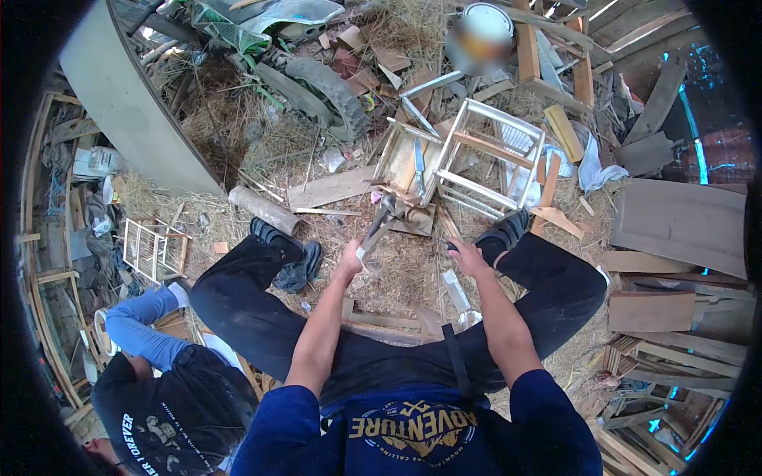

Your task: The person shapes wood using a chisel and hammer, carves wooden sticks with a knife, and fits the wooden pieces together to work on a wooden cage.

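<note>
My left hand is closed around what looks like a hammer, its grey metal head pointing away from me. Past the head sits a rough wooden block. My right hand is closed on a small dark handle; the rest of that item cannot be made out. Just beyond both hands lies a wooden box frame with a blue-grey strip across it. A white-painted wooden frame stands beside it on the right.
Straw and wood scraps cover the ground. A log and a tyre lie ahead to the left, and a large curved panel leans there. Another person sits at my left. Boards are stacked on the right.
</note>
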A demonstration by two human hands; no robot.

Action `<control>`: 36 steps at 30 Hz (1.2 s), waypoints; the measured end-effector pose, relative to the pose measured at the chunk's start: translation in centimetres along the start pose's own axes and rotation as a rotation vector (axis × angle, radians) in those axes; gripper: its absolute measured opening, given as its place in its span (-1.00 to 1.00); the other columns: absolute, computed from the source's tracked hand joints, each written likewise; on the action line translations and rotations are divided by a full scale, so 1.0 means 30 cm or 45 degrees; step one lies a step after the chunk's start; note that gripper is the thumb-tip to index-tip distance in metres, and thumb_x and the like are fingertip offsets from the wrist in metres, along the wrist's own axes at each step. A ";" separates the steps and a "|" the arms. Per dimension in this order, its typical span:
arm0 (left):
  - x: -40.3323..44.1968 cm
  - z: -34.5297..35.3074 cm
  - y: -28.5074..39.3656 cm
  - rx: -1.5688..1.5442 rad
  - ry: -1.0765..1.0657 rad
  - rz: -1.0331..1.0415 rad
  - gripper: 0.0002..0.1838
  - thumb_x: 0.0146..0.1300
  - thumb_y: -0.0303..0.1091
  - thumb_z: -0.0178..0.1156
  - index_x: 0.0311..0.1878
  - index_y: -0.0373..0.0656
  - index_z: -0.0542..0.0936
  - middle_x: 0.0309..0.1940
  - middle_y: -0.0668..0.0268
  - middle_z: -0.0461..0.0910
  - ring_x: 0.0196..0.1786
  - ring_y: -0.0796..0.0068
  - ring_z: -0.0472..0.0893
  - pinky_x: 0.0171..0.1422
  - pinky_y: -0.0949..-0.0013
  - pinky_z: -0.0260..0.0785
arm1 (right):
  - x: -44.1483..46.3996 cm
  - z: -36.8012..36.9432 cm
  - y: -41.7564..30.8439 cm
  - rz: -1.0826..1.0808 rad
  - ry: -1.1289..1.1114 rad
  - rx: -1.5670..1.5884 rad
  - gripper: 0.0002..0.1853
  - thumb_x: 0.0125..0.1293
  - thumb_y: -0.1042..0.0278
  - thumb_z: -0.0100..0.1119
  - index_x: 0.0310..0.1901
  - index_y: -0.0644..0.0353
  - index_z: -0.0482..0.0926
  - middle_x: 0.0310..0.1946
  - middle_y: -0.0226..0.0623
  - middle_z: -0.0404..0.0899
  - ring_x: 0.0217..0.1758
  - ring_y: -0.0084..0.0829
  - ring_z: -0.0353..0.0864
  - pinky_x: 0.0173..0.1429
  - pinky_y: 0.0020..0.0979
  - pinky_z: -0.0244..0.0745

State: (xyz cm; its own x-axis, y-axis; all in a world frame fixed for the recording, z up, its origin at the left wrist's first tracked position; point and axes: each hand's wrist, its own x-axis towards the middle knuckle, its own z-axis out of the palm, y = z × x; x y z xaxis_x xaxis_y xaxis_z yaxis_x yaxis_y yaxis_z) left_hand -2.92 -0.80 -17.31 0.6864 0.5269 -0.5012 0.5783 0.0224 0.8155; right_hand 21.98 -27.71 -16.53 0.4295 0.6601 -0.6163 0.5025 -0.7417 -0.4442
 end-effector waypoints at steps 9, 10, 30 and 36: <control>-0.047 -0.172 0.252 -0.174 0.107 -0.248 -0.77 0.32 -0.25 0.16 -0.36 -0.22 0.54 -0.64 0.49 0.36 -0.60 0.68 0.33 -0.54 0.39 0.20 | 0.015 0.007 0.007 0.049 0.062 0.192 -0.56 0.46 0.07 0.04 0.34 -0.23 0.38 0.18 0.00 0.52 0.28 0.06 0.45 0.29 0.15 0.23; -0.040 -0.176 0.256 -0.171 0.101 -0.208 -0.77 0.32 -0.25 0.17 -0.38 -0.21 0.52 -0.64 0.50 0.35 -0.60 0.69 0.32 -0.54 0.39 0.18 | 0.016 0.002 0.009 0.041 0.040 0.174 -0.56 0.46 0.06 0.04 0.34 -0.23 0.38 0.18 0.00 0.52 0.28 0.06 0.45 0.29 0.15 0.22; 0.019 -0.058 0.103 0.044 0.016 -0.162 -0.75 0.25 -0.24 0.23 -0.32 -0.28 0.56 -0.62 0.43 0.38 -0.50 0.60 0.35 -0.40 0.28 0.28 | 0.023 -0.017 0.027 0.064 -0.002 0.126 -0.53 0.47 0.01 0.01 0.38 -0.28 0.33 0.21 0.09 0.49 0.34 0.12 0.38 0.40 0.16 0.14; -0.022 -0.170 0.317 -0.021 0.116 -0.122 -0.77 0.26 -0.30 0.18 -0.43 -0.23 0.47 -0.64 0.50 0.33 -0.57 0.66 0.29 -0.49 0.35 0.17 | 0.022 -0.017 0.023 0.053 0.001 0.070 -0.53 0.48 0.00 0.01 0.37 -0.22 0.33 0.14 0.08 0.52 0.26 0.09 0.44 0.29 0.06 0.24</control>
State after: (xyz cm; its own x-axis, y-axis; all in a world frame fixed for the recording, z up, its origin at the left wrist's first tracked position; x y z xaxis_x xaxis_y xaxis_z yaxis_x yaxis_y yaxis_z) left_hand -0.11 3.41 -7.74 0.5852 0.5964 -0.5495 0.6314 0.0901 0.7702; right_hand 22.98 -27.72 -16.92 0.4496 0.6288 -0.6344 0.4423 -0.7738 -0.4534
